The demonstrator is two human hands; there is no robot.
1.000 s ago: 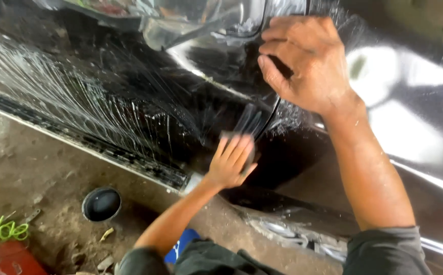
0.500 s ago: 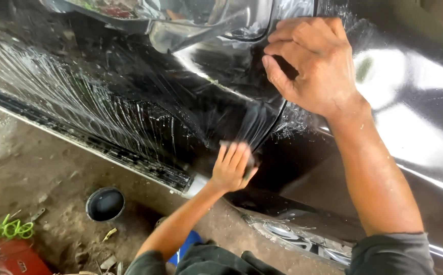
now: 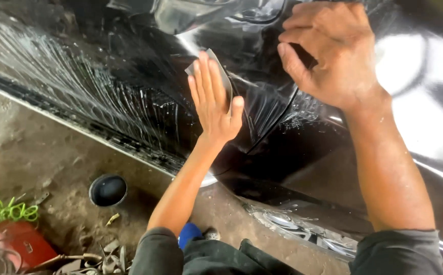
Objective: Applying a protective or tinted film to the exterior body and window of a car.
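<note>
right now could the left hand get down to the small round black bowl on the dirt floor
Probably yes. The left hand is flat on the wet glossy black car panel, pressing a grey sanding sheet; the small round black bowl sits below beside that forearm, with nothing between them.

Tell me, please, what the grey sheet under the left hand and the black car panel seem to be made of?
Grey sheet: thin and flexible, probably abrasive paper, pressed flat by the left hand. Black car panel: likely painted metal, glossy where it reflects light, wet with whitish streaks. The right hand rests on it.
</note>
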